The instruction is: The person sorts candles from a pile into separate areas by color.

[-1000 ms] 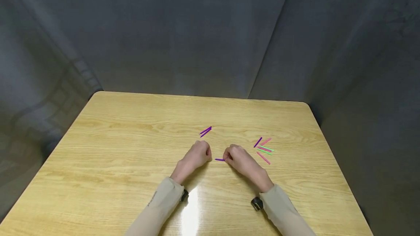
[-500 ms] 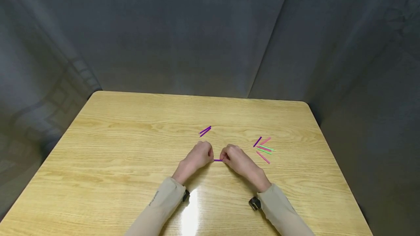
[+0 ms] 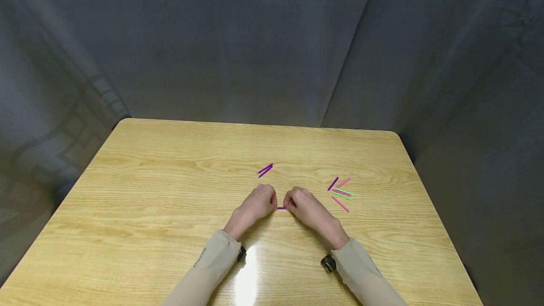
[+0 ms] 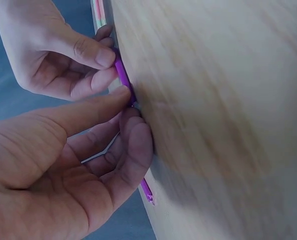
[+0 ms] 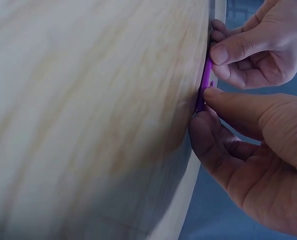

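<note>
A short, thin purple stick (image 3: 281, 208) lies crosswise between both hands, low over the table. My left hand (image 3: 257, 200) pinches its left end between thumb and fingertips. At the other end my right hand (image 3: 307, 206) pinches it the same way. In the left wrist view the stick's middle (image 4: 123, 79) shows between the two thumbs, its ends covered by fingertips. The right wrist view shows that purple stick (image 5: 206, 77) upright in the picture, a thumb at either end. Beyond the left hand lie two more purple sticks (image 3: 266, 170), side by side.
Right of the right hand, a loose group of sticks rests on the wooden table (image 3: 170, 211): one purple stick (image 3: 333, 183), several pink sticks (image 3: 341, 204) and green sticks (image 3: 342, 196). Dark grey curtains (image 3: 238, 51) stand behind and beside the table.
The left hand has shifted slightly right and taken hold of the purple stick's free left end. My right hand has moved a little left with the stick. The other sticks stay put.
</note>
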Motion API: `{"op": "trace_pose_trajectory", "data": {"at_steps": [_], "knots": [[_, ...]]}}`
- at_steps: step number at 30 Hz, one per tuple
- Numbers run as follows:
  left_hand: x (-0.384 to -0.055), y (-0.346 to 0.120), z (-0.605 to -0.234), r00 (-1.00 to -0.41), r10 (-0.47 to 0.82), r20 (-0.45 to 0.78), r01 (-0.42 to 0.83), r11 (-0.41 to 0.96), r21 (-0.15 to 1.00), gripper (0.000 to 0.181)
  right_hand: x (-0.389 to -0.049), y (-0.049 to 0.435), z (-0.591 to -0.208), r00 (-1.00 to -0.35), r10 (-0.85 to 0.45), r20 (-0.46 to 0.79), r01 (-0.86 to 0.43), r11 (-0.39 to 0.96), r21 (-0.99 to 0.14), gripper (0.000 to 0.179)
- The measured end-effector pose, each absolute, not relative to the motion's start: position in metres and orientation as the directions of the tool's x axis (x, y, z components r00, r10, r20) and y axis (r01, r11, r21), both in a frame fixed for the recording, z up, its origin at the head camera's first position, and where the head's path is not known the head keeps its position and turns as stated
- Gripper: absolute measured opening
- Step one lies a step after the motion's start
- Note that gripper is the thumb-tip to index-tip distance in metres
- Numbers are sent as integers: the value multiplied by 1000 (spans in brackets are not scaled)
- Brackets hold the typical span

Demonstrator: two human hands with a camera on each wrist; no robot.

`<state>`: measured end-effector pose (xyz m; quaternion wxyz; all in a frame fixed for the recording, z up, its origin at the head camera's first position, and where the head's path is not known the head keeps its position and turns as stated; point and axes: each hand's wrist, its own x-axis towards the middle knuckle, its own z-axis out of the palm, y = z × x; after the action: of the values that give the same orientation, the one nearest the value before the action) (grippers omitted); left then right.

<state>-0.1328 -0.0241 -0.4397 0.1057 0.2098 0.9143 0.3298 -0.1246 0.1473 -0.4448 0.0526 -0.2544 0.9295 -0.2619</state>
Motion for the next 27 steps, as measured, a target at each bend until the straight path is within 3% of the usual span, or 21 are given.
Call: {"op": "trace_pose_trajectory", "data": {"at_steps": [6, 27], "knots": [[-132, -24, -439, -887, 456, -66, 311, 698, 645, 31, -125, 150, -444, -868, -497, 21, -435, 737, -518, 13], [-135, -22, -439, -898, 427, -108, 283, 747, 602, 23, -125, 164, -441, -909, -415, -30, -340, 781, -523, 14]]}}
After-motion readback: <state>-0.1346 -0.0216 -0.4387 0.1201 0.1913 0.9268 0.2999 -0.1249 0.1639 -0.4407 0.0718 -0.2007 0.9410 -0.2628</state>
